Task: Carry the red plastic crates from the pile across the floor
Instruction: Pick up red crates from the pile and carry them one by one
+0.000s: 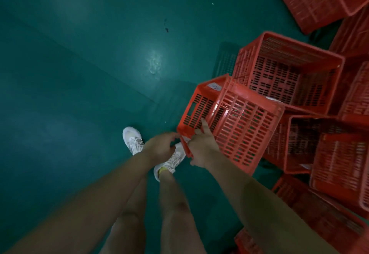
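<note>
Over a dark green floor (69,74), the left hand (161,144) and right hand (201,150) both grip the near edge of a tilted red crate (239,118) at the left side of a jumbled pile of crates (289,70), white shoes (132,139) just below the hands.

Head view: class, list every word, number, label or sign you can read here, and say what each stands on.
No text can be read in this picture.
Top sticker, white, on the tilted crate: too blurred to read.
Corner sticker, white, on the same crate's near edge: too blurred to read.
Rim sticker, white, on the open crate behind: too small to read.
</note>
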